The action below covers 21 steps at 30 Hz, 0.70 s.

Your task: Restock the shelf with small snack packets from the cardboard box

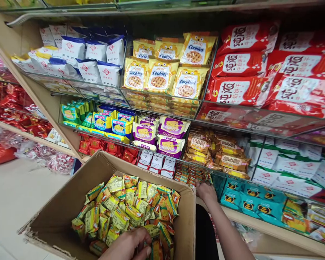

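Observation:
An open cardboard box (188, 216) holds many small yellow, green and orange snack packets (119, 218). My left hand (132, 243) is over the near part of the box, fingers curled in among the packets. Whatever lies between its thumb and fingers I cannot make out. Beyond the box's right side, my right hand (207, 191) reaches to a low shelf compartment. Its bent fingers are at a row of small orange and green packets (189, 175); the fingertips are partly hidden, and their contents cannot be seen.
Glass-fronted shelves hold yellow cookie bags (159, 76), red biscuit packs (241, 59), purple soda biscuits (170, 144), brown packs (199, 144) and teal packs (256, 198). A wooden divider (35, 85) stands left. Red and white bundles lie near the tiled floor (13, 195).

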Tool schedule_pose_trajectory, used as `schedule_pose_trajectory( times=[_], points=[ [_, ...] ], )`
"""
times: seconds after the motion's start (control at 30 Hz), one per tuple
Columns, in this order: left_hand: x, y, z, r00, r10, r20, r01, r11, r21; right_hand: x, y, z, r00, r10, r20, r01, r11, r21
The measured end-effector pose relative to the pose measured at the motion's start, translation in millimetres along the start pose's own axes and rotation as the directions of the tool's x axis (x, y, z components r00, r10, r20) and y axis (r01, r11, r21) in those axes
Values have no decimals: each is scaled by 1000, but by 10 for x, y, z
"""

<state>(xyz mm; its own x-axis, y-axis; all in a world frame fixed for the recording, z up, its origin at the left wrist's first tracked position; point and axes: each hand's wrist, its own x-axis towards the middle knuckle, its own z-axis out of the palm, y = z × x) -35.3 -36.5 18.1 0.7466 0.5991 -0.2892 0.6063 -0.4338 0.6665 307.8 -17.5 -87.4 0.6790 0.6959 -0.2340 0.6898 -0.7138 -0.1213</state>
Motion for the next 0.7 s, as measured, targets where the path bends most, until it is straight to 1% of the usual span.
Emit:
schedule_pose_trajectory(
  times=[0.1, 0.17, 0.23, 0.3, 0.37, 0.43, 0.5, 0.53, 0.6, 0.63, 0.67, 0.7],
  points=[
    [1, -20, 7, 1000, 20, 18, -20, 1000, 22, 26, 67, 42, 1000, -30, 5, 30, 999, 16],
    [2, -22, 4, 1000, 27, 11, -27, 999, 28, 43, 91, 103, 999, -33, -16, 34, 999, 27],
    [12, -9, -6, 1000, 16, 10, -17, 999, 41, 67, 101, 164, 998, -27, -49, 29, 998, 47],
    [22, 16, -19, 999, -8, 36, 6, 998, 58, 91, 105, 196, 996, -31, -87, 38, 996, 79],
    [8, 48, -30, 997, -34, 71, 29, 997, 72, 86, 113, 183, 989, -54, -136, 71, 989, 127],
    [-48, 85, -42, 995, -60, 76, 54, 996, 76, 13, 133, 143, 976, -83, -204, 123, 973, 193],
    [-131, 122, -72, 995, -66, 79, 60, 995, 80, -168, 172, 124, 956, -98, -278, 173, 949, 263],
    [-167, 139, -99, 993, -59, 104, 49, 995, 89, -308, 196, 140, 941, -82, -328, 190, 930, 313],
    [-183, 161, -183, 975, -24, 220, -5, 992, 129, -679, 243, 235, 908, -15, -419, 216, 873, 437],
    [-145, 161, -238, 958, -10, 288, -39, 985, 167, -894, 258, 307, 871, 74, -486, 255, 777, 575],
    [-68, 153, -297, 939, -17, 345, -61, 975, 214, -1111, 260, 385, 868, 87, -488, 293, 705, 647],
    [47, 137, -353, 926, -36, 375, -73, 960, 270, -1315, 248, 459, 877, 40, -479, 329, 678, 658]
  ],
)
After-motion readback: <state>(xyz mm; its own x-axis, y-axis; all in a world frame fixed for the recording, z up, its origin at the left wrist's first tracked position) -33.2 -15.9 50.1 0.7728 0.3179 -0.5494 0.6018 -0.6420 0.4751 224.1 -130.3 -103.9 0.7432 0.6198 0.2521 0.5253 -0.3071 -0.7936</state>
